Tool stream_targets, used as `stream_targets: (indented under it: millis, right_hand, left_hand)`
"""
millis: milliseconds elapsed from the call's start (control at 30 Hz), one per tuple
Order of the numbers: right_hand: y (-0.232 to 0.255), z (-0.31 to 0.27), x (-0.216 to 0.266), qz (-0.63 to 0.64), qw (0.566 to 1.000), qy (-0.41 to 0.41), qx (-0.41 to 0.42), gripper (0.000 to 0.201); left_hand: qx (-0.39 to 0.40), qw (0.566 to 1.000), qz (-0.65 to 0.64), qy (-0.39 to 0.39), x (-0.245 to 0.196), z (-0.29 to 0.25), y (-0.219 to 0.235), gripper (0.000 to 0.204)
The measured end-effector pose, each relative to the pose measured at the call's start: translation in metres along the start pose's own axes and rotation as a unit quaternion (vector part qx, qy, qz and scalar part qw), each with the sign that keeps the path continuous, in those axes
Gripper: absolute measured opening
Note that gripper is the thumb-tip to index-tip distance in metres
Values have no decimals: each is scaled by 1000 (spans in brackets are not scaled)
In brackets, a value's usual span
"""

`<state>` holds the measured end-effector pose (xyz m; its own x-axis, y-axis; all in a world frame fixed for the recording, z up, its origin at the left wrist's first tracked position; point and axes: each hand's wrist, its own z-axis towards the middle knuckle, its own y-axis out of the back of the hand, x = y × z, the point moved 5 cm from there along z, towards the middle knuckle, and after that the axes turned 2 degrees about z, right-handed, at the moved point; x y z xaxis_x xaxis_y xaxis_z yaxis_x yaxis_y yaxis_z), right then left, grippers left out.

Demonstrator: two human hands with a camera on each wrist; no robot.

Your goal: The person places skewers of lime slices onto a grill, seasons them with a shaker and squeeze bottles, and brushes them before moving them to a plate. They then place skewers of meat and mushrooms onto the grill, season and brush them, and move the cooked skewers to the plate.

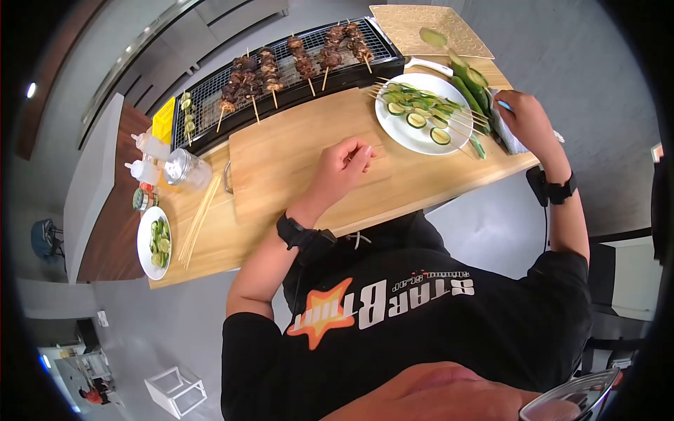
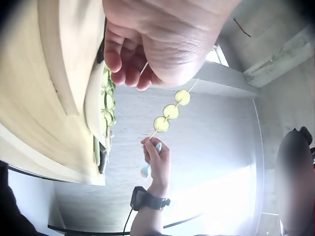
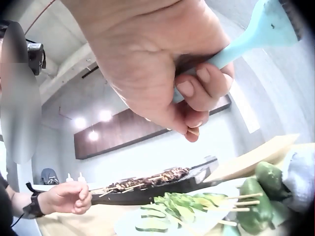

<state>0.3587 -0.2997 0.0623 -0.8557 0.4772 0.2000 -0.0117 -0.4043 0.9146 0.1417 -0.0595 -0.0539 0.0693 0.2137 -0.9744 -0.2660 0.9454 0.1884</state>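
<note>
My right hand [image 1: 528,126] is raised past the plate's right side, pinching a skewer of cucumber slices [image 2: 171,111]. The same hand grips a light-blue brush [image 3: 241,46], its bristle end sticking out at the top right of the right wrist view. Over the cutting board [image 1: 274,154], my left hand [image 1: 344,168] hangs with its fingers loosely curled and nothing visible in them. Between the hands stands a white plate [image 1: 423,145] with several skewers of cucumber slices [image 1: 416,121].
A grill [image 1: 203,88] with several meat skewers [image 1: 302,59] runs along the back. At the left are squeeze bottles [image 1: 144,170], a glass jar [image 1: 188,170], bare sticks [image 1: 200,221] and a bowl [image 1: 144,242]. Whole cucumbers [image 1: 467,95] and a cloth [image 1: 507,133] lie right of the plate.
</note>
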Motion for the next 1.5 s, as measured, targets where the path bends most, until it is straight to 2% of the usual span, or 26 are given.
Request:
stream_targets:
  millis: [100,300,467,533,633,733,767,833,867,900,967,1067,1100,1200,1233,1333,1500]
  right_hand:
    - [-13,2,-16,-72,997,5,6,12]
    - [-39,11,-37,-157,984,-25,78,11]
    - [-60,17,-43,-152,983,-5,103,14]
    - [-56,19,-33,-119,989,6,87,17]
    - [-40,18,7,-31,998,18,49,21]
    - [-20,11,83,91,995,39,29,19]
    - [-12,6,110,81,968,227,-67,20]
    - [-7,-5,152,99,947,281,-124,17]
    - [-13,-13,162,116,947,286,-91,21]
    - [-23,-20,171,142,940,307,-43,28]
    - [-41,-23,192,223,914,338,-32,27]
    - [-65,-20,210,269,902,335,-41,28]
    - [-70,-19,209,276,902,331,-11,27]
    - [-65,-6,194,236,937,256,-23,38]
    - [-66,-2,179,182,957,222,-45,46]
    - [-62,3,124,78,991,96,-43,47]
    - [-62,-12,58,-56,998,-30,-2,41]
  left_hand:
    - [9,1000,4,10,12,0,-3,23]
    - [12,1000,0,14,19,0,-4,21]
    - [-8,1000,-19,-14,18,-1,-5,21]
    - [15,1000,-10,4,20,-2,-4,20]
    - [31,999,-6,3,26,-2,-2,20]
    - [48,997,45,-35,16,-6,-3,24]
    - [57,994,72,-51,8,-7,-4,30]
    - [11,975,109,-196,-15,-7,-8,41]
    - [-12,955,126,-267,-23,-9,-10,49]
    - [30,956,119,-268,-21,-10,-10,64]
    - [7,945,118,-306,-24,-12,-11,55]
    - [-38,914,231,-333,-24,-14,-3,37]
    - [-55,897,285,-334,-23,-14,0,30]
    - [-134,909,256,-300,-22,-15,10,11]
    - [-173,906,228,-311,-17,-13,15,4]
    - [-234,928,145,-250,-8,-13,25,6]
    - [-235,938,98,-235,-3,-12,21,11]
